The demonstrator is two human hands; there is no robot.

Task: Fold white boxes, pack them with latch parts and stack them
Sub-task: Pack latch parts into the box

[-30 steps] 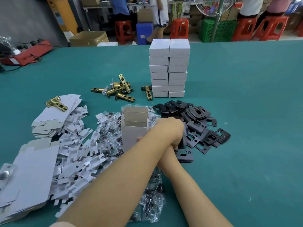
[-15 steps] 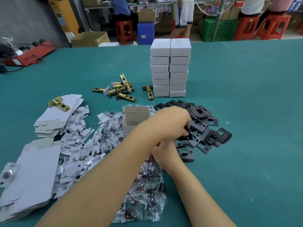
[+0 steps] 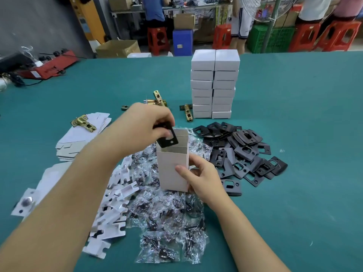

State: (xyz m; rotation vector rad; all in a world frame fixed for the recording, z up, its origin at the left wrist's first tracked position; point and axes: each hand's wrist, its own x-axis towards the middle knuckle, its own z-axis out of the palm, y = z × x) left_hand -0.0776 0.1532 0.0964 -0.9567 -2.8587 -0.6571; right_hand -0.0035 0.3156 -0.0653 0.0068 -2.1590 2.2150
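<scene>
Head view: above the green desk [image 3: 294,95], the left hand [image 3: 145,124] pinches a thin, stiff black strike plate [image 3: 168,135] by its edge over the open white box [image 3: 172,167], light, crushable card that the right hand [image 3: 202,177] grips at its side wall.

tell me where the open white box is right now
In the head view, centre: the open white box stands upright on the screw packets, gripped by the right hand.
</scene>
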